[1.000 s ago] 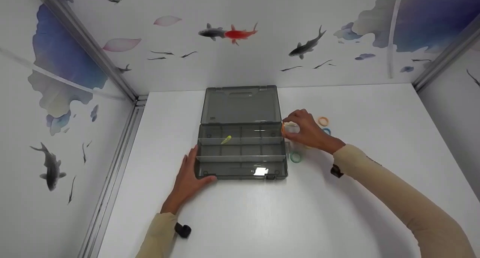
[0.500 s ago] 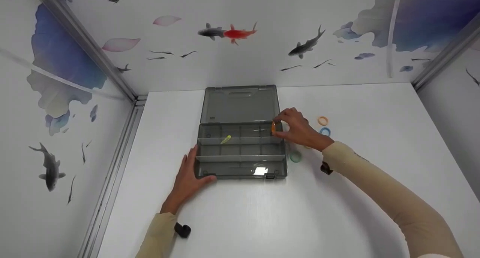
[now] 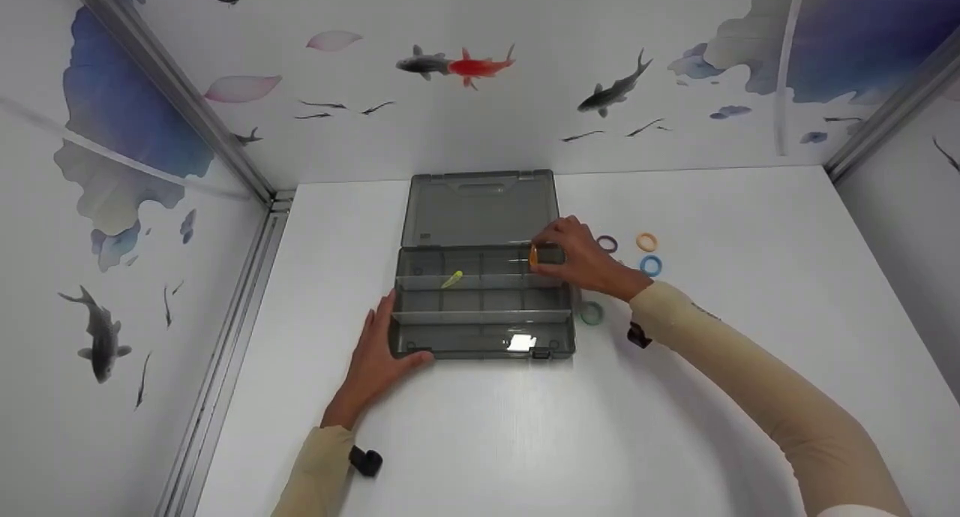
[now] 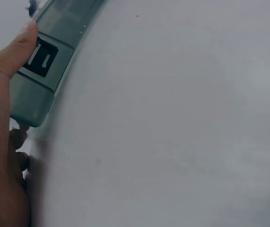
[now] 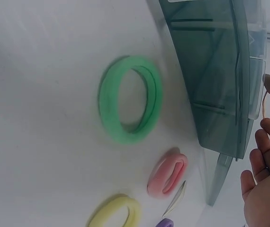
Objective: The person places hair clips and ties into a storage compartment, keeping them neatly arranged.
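Walls, white, printed with fish and leaf motifs: we list the back wall point(image 3: 540, 127) first, rising behind the white worktop point(image 3: 480, 442). Next, one rectangular box of translucent grey plastic point(image 3: 499, 299), at the worktop's rear, its lid point(image 3: 480, 217) laid back towards the wall; we count two pale dividers parting it into three long compartments. Left hand point(image 3: 377, 359): spread at the box's front left corner, fingers along the side, thumb on the front edge, nothing lifted. Right hand point(image 3: 576, 256): thumb and forefinger nearly together, pinching one orange ring point(image 3: 534, 257) upright at the right end of the rear compartment; we cannot tell whether this ring touches the box. Smaller stock, lying on the worktop right of the box: one thick green ring point(image 5: 108, 106) just beside it; one light orange ring point(image 3: 639, 242) and one blue ring point(image 3: 643, 265), farther off; one yellow ring point(image 5: 134, 210), one ribbed pink ring point(image 5: 161, 177) and one purple ring point(image 5: 165, 222), partly cut off in the right wrist view. Last, one narrow yellow-green piece point(image 3: 452, 280), tilted, at the rear divider; its full form we cannot make out.
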